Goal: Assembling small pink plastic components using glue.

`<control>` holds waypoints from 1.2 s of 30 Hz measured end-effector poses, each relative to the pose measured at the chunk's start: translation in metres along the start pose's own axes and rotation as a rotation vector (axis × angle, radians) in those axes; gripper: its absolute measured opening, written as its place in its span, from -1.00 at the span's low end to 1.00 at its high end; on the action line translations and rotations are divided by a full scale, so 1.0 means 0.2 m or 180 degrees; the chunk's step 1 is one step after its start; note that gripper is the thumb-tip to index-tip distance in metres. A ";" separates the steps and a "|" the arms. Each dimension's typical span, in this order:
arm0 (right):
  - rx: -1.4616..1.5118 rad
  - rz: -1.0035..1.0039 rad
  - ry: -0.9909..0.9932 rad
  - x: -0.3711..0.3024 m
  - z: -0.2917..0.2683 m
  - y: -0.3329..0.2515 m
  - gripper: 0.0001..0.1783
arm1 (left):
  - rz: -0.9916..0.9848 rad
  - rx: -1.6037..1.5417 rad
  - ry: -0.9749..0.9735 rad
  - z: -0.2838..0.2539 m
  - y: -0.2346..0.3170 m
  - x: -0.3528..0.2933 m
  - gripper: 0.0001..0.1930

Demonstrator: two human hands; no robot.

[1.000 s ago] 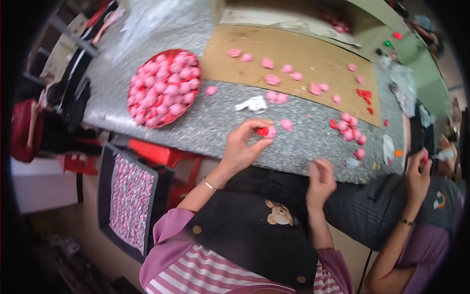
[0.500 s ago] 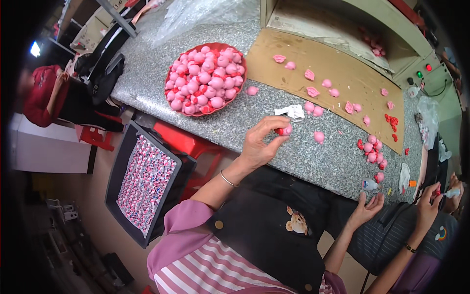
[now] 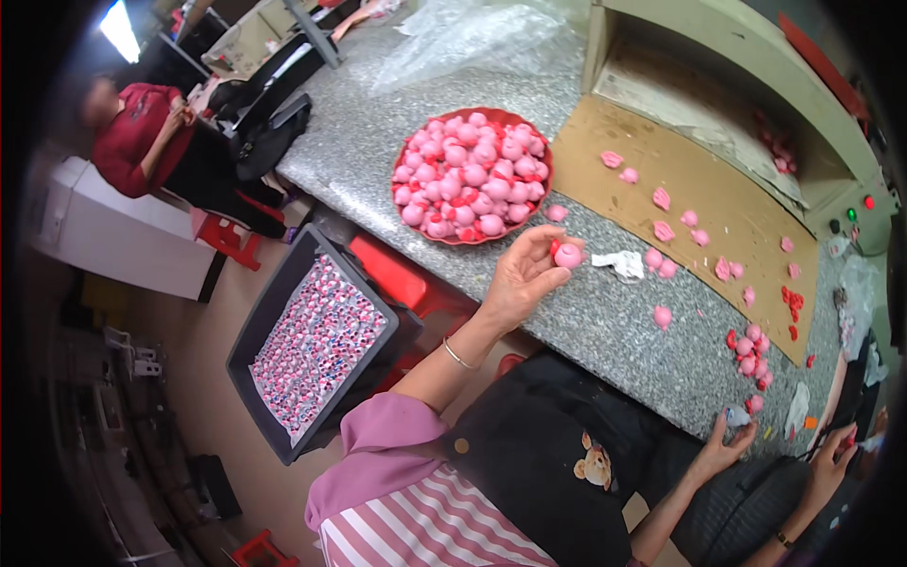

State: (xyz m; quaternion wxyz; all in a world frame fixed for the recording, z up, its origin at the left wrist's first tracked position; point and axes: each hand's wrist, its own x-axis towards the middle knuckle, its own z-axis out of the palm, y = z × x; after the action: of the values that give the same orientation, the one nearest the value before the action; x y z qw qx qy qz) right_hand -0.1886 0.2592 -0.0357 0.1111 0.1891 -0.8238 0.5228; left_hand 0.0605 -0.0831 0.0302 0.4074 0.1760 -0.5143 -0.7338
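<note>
We see a grey speckled table (image 3: 605, 326). On it lies a flat brown cardboard sheet (image 3: 704, 189) with little pink pieces scattered on top. Behind that sits a pale green box (image 3: 746, 57), open at the front. A clear plastic bag (image 3: 463, 33) lies at the far end of the table. Down on the floor side we see a dark tray (image 3: 283, 312) full of tiny pink and white bits, just beside a red stool (image 3: 402, 279). Far off, a person in a red top (image 3: 132, 142) sits near a white box (image 3: 104, 231).
</note>
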 end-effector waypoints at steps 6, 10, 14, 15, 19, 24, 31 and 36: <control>-0.0148 -0.0084 -0.0221 0.04 0.02 -0.05 -0.52 | -0.0183 -0.1483 -0.0089 -0.10 0.04 0.01 -0.61; -0.0424 0.0045 -0.0246 0.05 0.03 -0.05 -0.60 | -0.0154 -0.1782 -0.0125 -0.13 0.01 0.01 -0.59; -0.0561 0.0222 -0.0282 0.05 0.03 -0.03 -0.66 | -0.0054 -0.1821 -0.0181 -0.16 0.02 0.02 -0.58; -0.0581 0.0193 -0.0305 0.05 0.03 -0.04 -0.67 | -0.0028 -0.1898 -0.0204 -0.15 0.03 0.02 -0.59; -0.0669 0.0175 -0.0288 0.04 0.02 -0.02 -0.68 | -0.0110 -0.2116 -0.0292 -0.16 0.04 0.02 -0.60; -0.0716 0.0214 -0.0388 0.04 0.00 -0.04 -0.64 | -0.0031 -0.2238 -0.0261 -0.16 0.04 0.00 -0.59; -0.0541 -0.0081 0.0665 -0.26 0.06 -0.24 -0.71 | 0.0065 -0.1720 -0.0355 -0.09 0.01 -0.04 -0.52; 0.1235 0.0192 -0.1561 -0.39 0.29 -0.71 -0.79 | 0.0246 -0.0707 -0.0582 0.15 -0.04 -0.10 -0.62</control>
State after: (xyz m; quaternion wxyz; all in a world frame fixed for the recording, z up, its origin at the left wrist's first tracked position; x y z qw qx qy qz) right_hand -0.0573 0.1669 0.0260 -0.1446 0.3026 -0.7162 0.6120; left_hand 0.0483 -0.0485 0.0312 0.4038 0.0424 -0.4713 -0.7829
